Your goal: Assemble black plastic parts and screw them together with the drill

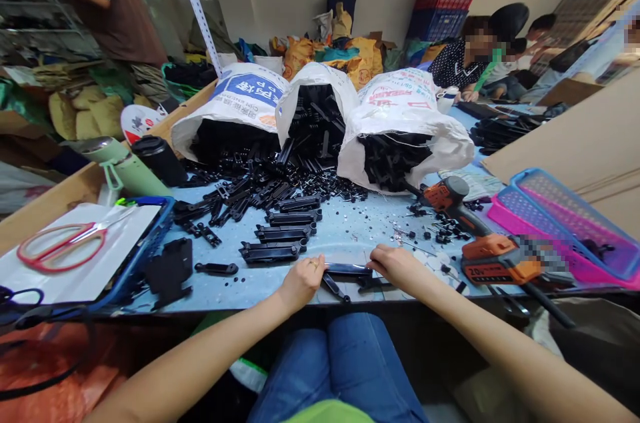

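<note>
Near the table's front edge, a long black plastic bar [349,270] spans the gap between my two hands. My left hand [303,282] is closed around its left end, thumb and fingers pinched. At the other end, my right hand [395,266] grips it with curled fingers. Just below the bar lies a short black arm piece [335,288]. Left of my left hand, several assembled black bars [273,251] lie in a stacked row. A single small black arm [216,268] and a flat black plate [170,271] lie further left.
Three white sacks [400,110] spill black parts and screws at the back. An orange cordless drill [493,253] and pink and blue baskets [565,223] stand right. Red scissors [65,246], a green bottle [127,166] and a black cup [159,160] are left. Co-workers sit at back right.
</note>
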Demonstrator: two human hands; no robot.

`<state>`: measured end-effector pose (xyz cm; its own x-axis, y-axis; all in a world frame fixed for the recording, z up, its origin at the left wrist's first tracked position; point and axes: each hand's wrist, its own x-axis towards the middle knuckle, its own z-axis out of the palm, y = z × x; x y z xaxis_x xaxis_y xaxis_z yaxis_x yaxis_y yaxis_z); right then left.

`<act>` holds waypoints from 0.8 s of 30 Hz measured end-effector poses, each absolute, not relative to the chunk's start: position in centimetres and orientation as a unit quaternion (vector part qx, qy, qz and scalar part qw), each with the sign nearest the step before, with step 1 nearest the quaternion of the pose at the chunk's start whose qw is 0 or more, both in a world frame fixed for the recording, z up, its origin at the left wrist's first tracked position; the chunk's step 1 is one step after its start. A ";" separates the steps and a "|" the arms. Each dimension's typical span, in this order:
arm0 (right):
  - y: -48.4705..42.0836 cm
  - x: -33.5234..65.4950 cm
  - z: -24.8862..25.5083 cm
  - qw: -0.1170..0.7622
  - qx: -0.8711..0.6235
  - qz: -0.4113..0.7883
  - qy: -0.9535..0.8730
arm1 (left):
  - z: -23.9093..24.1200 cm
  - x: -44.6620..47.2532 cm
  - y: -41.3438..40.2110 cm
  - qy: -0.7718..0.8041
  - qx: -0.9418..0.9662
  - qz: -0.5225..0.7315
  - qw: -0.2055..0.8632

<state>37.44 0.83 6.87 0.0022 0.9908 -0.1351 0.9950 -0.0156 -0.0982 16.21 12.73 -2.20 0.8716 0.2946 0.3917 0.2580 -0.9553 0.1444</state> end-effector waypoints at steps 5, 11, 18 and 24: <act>1.2 37.2 7.5 0.030 0.669 -0.094 0.737 | -1.7 15.9 13.1 0.126 0.973 0.193 0.032; 1.4 38.3 7.3 -0.009 0.675 -0.120 0.728 | 0.8 17.3 11.1 0.148 0.970 0.185 0.059; 1.8 39.6 6.5 -0.047 0.664 -0.142 0.733 | 1.7 21.3 8.6 0.130 0.971 0.108 0.167; 0.4 38.7 4.1 -0.043 0.660 -0.058 0.748 | 1.1 21.3 9.0 0.127 0.966 0.104 0.200</act>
